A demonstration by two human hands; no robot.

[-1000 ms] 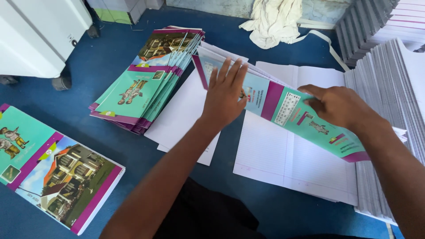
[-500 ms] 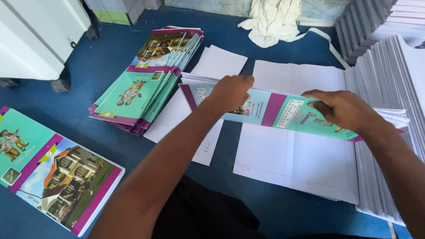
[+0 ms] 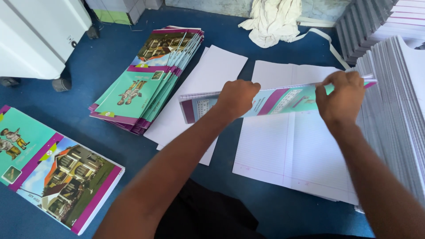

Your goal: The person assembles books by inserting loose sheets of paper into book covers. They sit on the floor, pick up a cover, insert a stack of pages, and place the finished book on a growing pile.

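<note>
Since the earlier frames, both hands have lifted the folded notebook cover [image 3: 283,99] off the ruled sheets and turned it nearly edge-on, so that it now shows as a long thin strip of teal and purple with white pages under it. Before, the left hand lay flat with fingers spread on top; now the left hand [image 3: 237,98] is closed into a loose fist around the strip near its left end, fingers curled over the top edge. The right hand [image 3: 341,97] pinches the strip's right end, fingertips pressed together on the upper edge, close to the tall pile at the right side of the blue floor.

The notebook cover hangs just above the stack of ruled sheets [image 3: 283,155], which lies open and flat on the blue floor [image 3: 93,88] in front of the person. Left of that stack lie blank white sheets [image 3: 208,77], partly under the left forearm. Farther left, a fanned pile of printed covers [image 3: 146,84] with teal, purple and picture panels rests on the floor, well apart from the hands. At the lower left corner of the view lies another flat stack of covers [image 3: 57,170], showing a house picture.

Along the right edge stands a slanting pile of bound notebooks [image 3: 398,110], their white edges lined up. A crumpled pale cloth [image 3: 272,20] sits at the far edge of the floor, and a white cabinet [image 3: 40,31] fills the upper left corner.
</note>
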